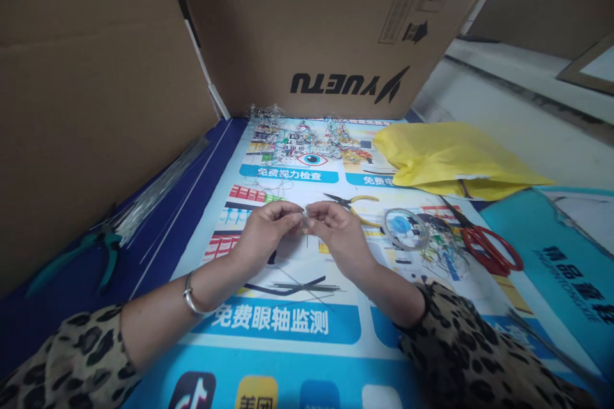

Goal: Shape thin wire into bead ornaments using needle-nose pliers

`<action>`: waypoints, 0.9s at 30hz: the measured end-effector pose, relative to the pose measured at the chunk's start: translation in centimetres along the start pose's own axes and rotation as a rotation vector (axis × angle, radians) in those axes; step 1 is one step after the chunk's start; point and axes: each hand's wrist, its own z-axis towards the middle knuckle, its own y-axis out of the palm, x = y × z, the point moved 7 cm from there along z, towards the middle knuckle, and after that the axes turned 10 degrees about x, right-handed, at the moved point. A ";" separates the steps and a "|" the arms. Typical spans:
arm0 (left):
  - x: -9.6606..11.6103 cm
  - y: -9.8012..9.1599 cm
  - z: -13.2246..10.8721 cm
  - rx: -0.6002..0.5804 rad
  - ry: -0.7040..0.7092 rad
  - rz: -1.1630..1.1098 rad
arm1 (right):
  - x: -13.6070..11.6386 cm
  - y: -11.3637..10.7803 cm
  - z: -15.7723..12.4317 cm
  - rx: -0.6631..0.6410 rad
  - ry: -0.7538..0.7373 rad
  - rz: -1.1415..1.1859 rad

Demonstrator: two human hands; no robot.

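My left hand (269,228) and my right hand (339,231) meet over the printed sheet (330,348), thumbs and forefingers pinched together. Between the fingertips is a thin wire (307,241), with one end pointing down; the part inside the fingers is mostly hidden. Below my hands lie several loose short wires (307,286). Just beyond my right hand rest yellow-handled pliers (359,203), jaws pointing left. To its right are a clear round coil (385,228) and a heap of wire pieces with coloured bits (439,252).
Cardboard panels (307,19) stand behind and at left. Green-handled pliers (114,249) and a bundle of straight wires (158,192) lie left. Tangled wire pieces (338,134) spread at the back. Red-handled scissors (489,250), a yellow bag (446,153) and a teal bag (551,230) are right.
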 end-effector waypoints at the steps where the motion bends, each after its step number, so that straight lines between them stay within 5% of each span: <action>1: 0.0 0.0 0.0 -0.003 -0.004 -0.009 | 0.0 0.0 0.0 0.000 0.000 0.002; 27: 0.0 0.5 -0.2 -0.006 -0.127 -0.110 | 0.0 0.2 0.0 0.010 0.016 -0.014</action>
